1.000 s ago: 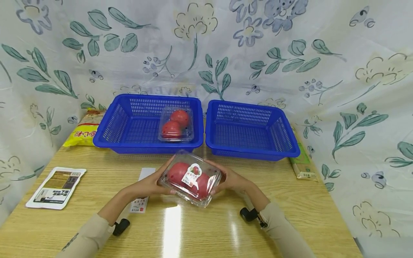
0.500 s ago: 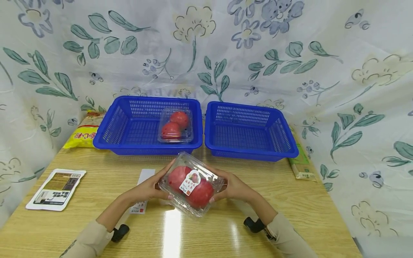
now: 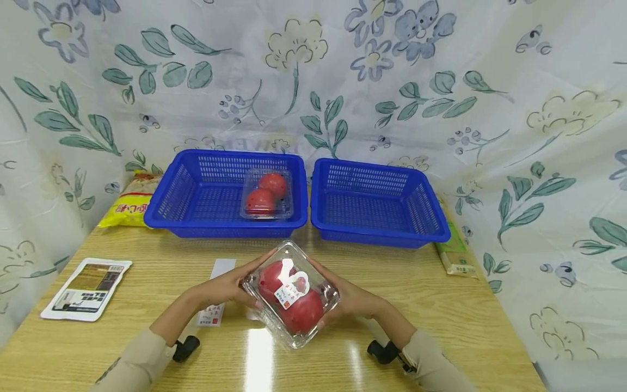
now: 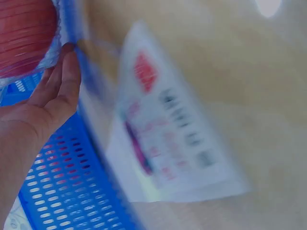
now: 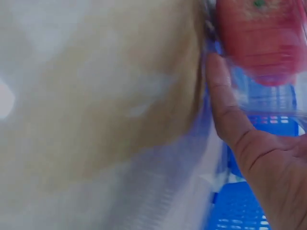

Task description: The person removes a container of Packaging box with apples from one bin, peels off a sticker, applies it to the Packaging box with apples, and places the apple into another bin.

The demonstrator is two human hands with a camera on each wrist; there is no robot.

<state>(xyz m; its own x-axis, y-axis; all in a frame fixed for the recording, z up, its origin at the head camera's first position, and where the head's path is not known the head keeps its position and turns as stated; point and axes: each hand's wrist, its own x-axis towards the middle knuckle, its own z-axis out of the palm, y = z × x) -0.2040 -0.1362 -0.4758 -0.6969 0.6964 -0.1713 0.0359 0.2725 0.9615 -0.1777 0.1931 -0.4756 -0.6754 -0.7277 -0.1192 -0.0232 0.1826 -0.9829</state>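
Both hands hold a clear plastic clamshell box (image 3: 317,321) above the table, turned at an angle to its edge. Two large red round fruits (image 3: 301,313) sit inside, under a white label (image 3: 289,295) on the lid. My left hand (image 3: 233,286) grips the box's left side, its thumb at the near edge. On the opposite side my right hand (image 3: 354,298) grips it, thumb along the wall. In the left wrist view, the left fingers (image 4: 72,76) lie against the plastic. The right thumb (image 5: 223,91) presses on the box in the right wrist view.
A blue basket (image 3: 196,226) at back left holds another clear box (image 3: 250,188) of red fruit. Beside it stands a second blue basket (image 3: 377,238). A printed strip (image 3: 211,316), a white packet (image 3: 88,313), a yellow bag (image 3: 122,212) and a green packet (image 3: 455,250) lie around.
The clamshell box has turned clockwise between the hands and come slightly nearer to the body. Both hands have kept their grip; the baskets stay where they were.
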